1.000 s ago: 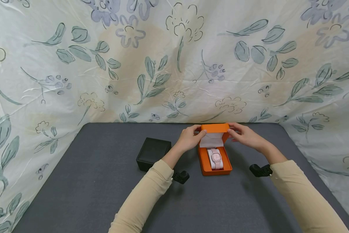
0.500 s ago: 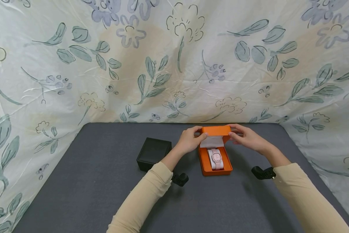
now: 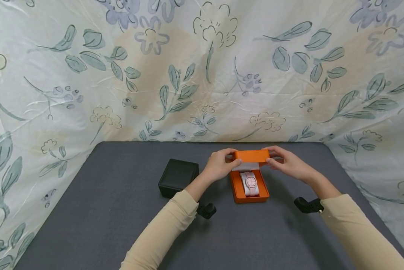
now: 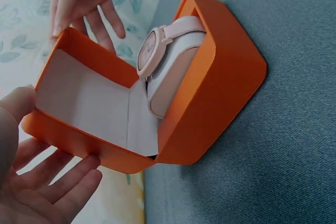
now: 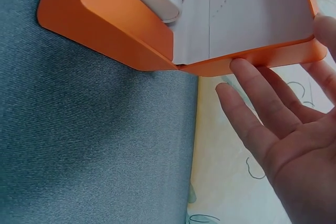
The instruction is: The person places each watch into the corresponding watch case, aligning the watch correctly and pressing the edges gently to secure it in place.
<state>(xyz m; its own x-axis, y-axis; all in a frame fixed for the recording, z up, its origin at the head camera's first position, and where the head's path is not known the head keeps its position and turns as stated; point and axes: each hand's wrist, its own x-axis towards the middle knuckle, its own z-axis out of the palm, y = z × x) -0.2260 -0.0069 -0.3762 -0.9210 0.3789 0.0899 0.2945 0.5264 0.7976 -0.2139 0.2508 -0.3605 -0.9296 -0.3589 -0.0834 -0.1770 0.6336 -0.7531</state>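
Observation:
An orange watch box [image 3: 251, 200] stands on the table with its lid [image 3: 252, 156] tilted up at the back. Inside sits a pink wristwatch [image 3: 251, 182] wrapped round a pale cushion [image 4: 173, 87]. My left hand [image 3: 218, 165] holds the lid's left corner, its thumb at the front rim and its fingers along the side. At the opposite corner, my right hand [image 3: 289, 163] grips the lid between thumb and fingers. White lining [image 4: 89, 98] covers the lid's inside. In the right wrist view, the right hand's lower fingers [image 5: 244, 116] spread away from the lid.
A closed black box [image 3: 178, 177] lies just left of the orange one, partly behind the left forearm. Dark grey cloth covers the table [image 3: 114, 210]. A floral curtain [image 3: 174, 75] hangs along its back edge.
Both hands have brought the lid forward and down a little, so less of its white lining shows in the head view. The box base, wristwatch and black box have stayed put.

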